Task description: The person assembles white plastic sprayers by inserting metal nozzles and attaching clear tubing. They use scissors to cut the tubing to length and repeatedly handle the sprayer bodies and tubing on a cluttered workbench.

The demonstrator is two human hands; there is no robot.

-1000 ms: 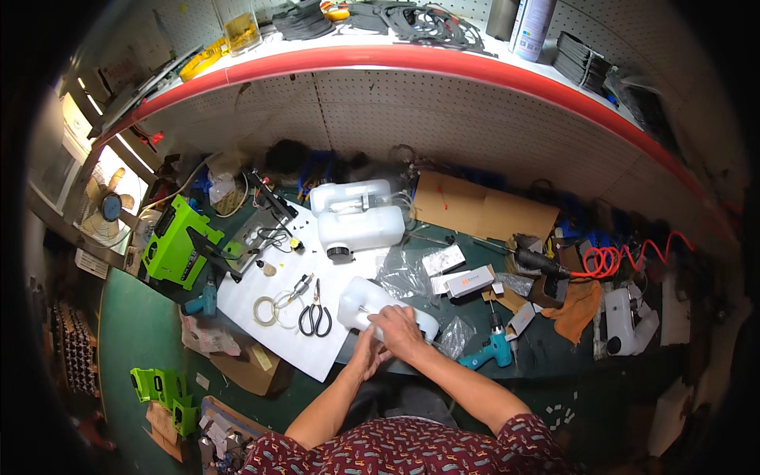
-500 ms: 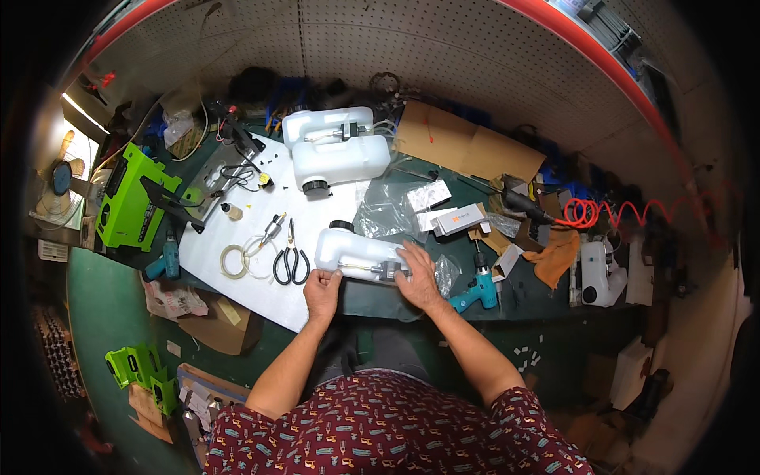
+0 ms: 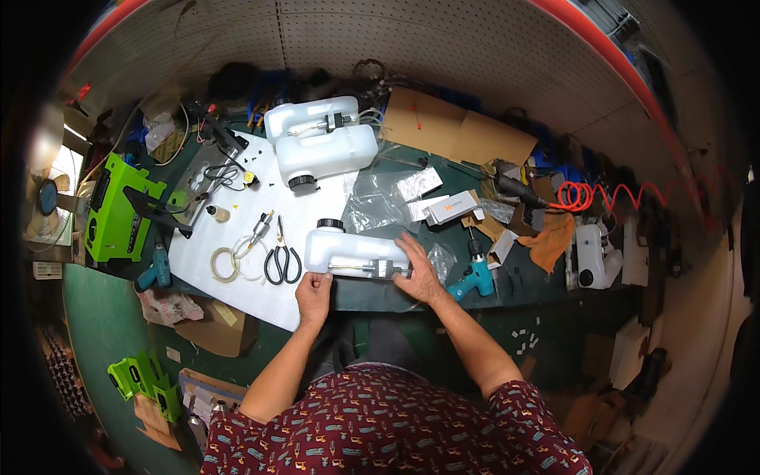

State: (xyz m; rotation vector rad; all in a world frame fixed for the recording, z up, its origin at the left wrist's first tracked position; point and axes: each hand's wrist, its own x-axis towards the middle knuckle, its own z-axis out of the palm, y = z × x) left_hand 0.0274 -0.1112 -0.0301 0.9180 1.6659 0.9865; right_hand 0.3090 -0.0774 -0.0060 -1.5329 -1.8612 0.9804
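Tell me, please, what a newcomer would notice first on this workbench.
Probably the white plastic tank at the front edge of the bench, with the left hand at its near corner and the right hand laid on its right end. A second white tank lies farther back on the white sheet, and a bright green machine stands at the left.

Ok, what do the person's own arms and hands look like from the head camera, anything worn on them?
Both forearms are bare from the elbow down. The left hand and right hand wear no gloves; no watch or ring can be made out. The upper arms are covered by the short sleeves of a dark red shirt printed with small multicoloured motifs.
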